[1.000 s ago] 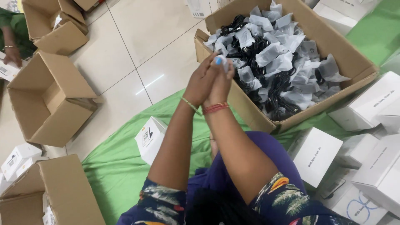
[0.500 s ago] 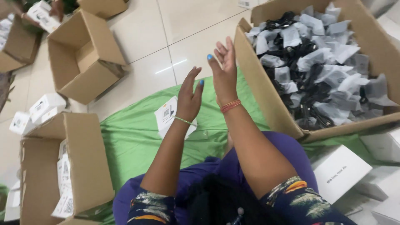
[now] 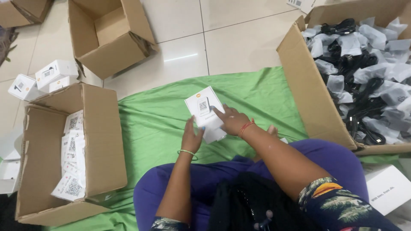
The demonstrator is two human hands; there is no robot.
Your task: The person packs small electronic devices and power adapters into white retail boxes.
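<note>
You are sitting on a green cloth (image 3: 162,124) spread over the tiled floor (image 3: 239,38), with cardboard boxes around you. To your right stands the biggest carton (image 3: 308,102), open and filled with black cables in clear plastic bags (image 3: 364,72). To your left is another open carton (image 3: 102,141), holding a row of small white boxes stacked on edge (image 3: 72,158). Beyond it an empty open carton (image 3: 111,38) sits on the tiles, with a few loose white boxes (image 3: 55,72) just beside it. In front of your knees, over the cloth, is the small white box (image 3: 203,107) you are handling; it is tilted, its printed face turned up toward you, and it rests on another white box (image 3: 215,133) beneath it. Your right hand (image 3: 233,122) lies across its right edge, fingers spread and pressing on the face rather than wrapped around it. Your left hand (image 3: 192,137) is curled against its lower left side, thumb up along the edge, so both hands steady it between them.
</note>
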